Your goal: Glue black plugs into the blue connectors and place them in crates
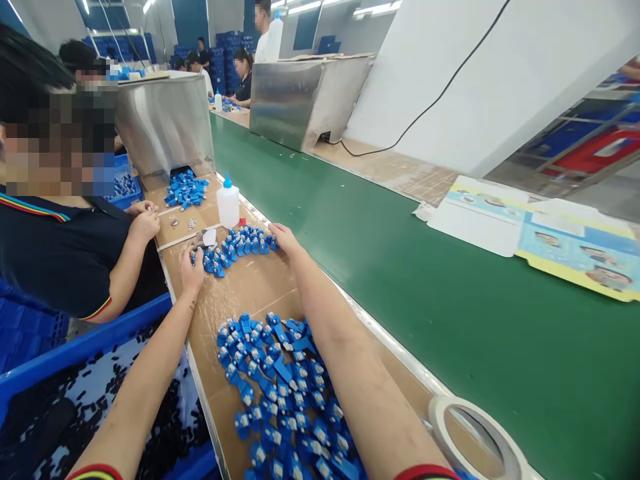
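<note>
Both my arms reach forward over a cardboard-covered bench (210,393). A curved band of small blue parts (245,241) lies between my hands. At its left end my left hand (192,270) touches the parts, its fingers bent around the edge of the band. My right hand (284,238) is at the right end, fingers stretched forward beside the last parts. A larger pile of blue parts with whitish tips (285,387) spreads closer to me, partly hidden by my right forearm. Behind the band stands a white bottle with a blue nozzle (229,205).
A green conveyor belt (400,280) runs along the right, with flattened printed cardboard (530,230) beyond. Tape rolls (440,417) lie at lower right. A blue bin of black pieces (25,373) is at lower left. A person (60,247) works at the left near another blue pile (186,189).
</note>
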`<state>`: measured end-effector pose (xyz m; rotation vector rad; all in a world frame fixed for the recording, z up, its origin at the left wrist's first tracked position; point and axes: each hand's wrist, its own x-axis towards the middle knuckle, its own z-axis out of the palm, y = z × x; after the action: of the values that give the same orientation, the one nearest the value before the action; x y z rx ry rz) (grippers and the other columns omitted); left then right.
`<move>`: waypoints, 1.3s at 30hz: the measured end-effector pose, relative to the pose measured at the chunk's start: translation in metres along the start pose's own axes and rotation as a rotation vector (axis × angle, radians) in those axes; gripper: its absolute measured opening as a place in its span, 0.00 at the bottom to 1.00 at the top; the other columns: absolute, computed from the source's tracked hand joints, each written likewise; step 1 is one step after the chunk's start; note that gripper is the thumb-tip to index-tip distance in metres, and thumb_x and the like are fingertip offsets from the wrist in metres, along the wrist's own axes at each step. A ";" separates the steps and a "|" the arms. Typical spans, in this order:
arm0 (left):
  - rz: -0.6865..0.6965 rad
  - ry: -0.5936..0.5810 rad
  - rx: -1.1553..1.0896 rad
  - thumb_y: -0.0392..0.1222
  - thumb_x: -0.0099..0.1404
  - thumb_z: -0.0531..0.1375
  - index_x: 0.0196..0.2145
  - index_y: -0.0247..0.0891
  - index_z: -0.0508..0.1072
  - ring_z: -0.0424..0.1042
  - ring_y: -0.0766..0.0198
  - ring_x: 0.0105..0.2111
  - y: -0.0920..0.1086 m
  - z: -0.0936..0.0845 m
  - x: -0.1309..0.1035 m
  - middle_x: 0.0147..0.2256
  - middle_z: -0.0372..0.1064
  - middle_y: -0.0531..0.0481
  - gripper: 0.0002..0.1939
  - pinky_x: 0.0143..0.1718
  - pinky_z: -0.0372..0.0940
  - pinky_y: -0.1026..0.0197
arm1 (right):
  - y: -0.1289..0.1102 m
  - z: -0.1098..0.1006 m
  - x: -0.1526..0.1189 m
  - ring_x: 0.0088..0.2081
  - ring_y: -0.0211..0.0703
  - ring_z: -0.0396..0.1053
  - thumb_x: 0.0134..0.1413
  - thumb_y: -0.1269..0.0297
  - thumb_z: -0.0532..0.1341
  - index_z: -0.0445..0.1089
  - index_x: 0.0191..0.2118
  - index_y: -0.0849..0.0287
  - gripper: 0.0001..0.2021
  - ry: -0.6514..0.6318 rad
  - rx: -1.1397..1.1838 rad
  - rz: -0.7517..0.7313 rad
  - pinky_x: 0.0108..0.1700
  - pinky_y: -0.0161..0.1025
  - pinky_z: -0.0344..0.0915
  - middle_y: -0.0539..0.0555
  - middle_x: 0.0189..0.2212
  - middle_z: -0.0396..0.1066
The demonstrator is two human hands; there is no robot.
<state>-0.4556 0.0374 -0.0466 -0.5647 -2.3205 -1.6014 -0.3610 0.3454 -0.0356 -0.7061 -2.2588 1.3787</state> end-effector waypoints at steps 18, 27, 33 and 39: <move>0.219 -0.314 -0.049 0.53 0.69 0.56 0.51 0.45 0.73 0.73 0.48 0.48 -0.005 -0.002 -0.002 0.45 0.74 0.44 0.17 0.55 0.65 0.43 | -0.026 0.040 0.046 0.54 0.52 0.72 0.40 0.52 0.72 0.81 0.34 0.58 0.17 -0.463 0.223 -0.042 0.64 0.47 0.59 0.55 0.44 0.80; 0.235 -0.471 -0.087 0.54 0.70 0.56 0.54 0.40 0.73 0.69 0.45 0.57 -0.003 -0.008 0.005 0.55 0.73 0.41 0.21 0.62 0.60 0.41 | -0.023 0.049 0.016 0.52 0.51 0.72 0.39 0.51 0.72 0.82 0.37 0.55 0.19 -0.546 0.218 -0.078 0.63 0.50 0.61 0.54 0.43 0.80; 0.204 -0.584 -0.120 0.55 0.69 0.54 0.51 0.37 0.76 0.73 0.46 0.54 0.003 -0.012 0.002 0.52 0.76 0.41 0.24 0.60 0.63 0.44 | -0.027 0.049 -0.007 0.49 0.50 0.74 0.38 0.50 0.73 0.82 0.36 0.56 0.18 -0.622 0.196 -0.117 0.61 0.48 0.64 0.53 0.39 0.81; 0.173 -0.669 -0.146 0.55 0.68 0.55 0.50 0.39 0.77 0.73 0.49 0.54 0.018 -0.009 -0.013 0.52 0.76 0.44 0.22 0.61 0.63 0.46 | -0.037 0.045 -0.039 0.50 0.51 0.74 0.37 0.44 0.73 0.82 0.38 0.56 0.24 -0.680 0.180 -0.153 0.60 0.47 0.64 0.53 0.42 0.81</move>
<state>-0.4355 0.0321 -0.0342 -1.4849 -2.4878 -1.6850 -0.3637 0.2762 -0.0250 0.0190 -2.5449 1.9176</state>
